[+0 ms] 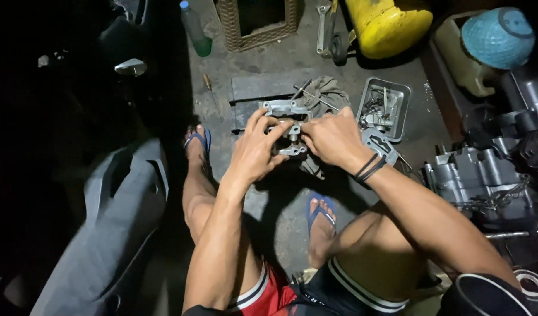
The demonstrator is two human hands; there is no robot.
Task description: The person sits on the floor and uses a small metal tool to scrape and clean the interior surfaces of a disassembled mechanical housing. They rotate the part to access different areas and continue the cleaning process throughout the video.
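Head view shows the left hand [254, 151] and right hand [334, 139] both curled tight around a grey cast-metal engine part [288, 130], held between them above the floor [269, 70]. It looks stiff, weighty, probably oily; its outer flanges seem the safest places to hold.

One head-worn camera is looking steeply down from above the person's lap, facing forward over the knees toward the concrete floor [269, 70]. It is sitting close to the forearms, so the left hand [254, 149] and right hand [333, 140] are falling near the frame's centre. A yellow tank [392, 23] is marking the far edge; no second view is sharing the scene.
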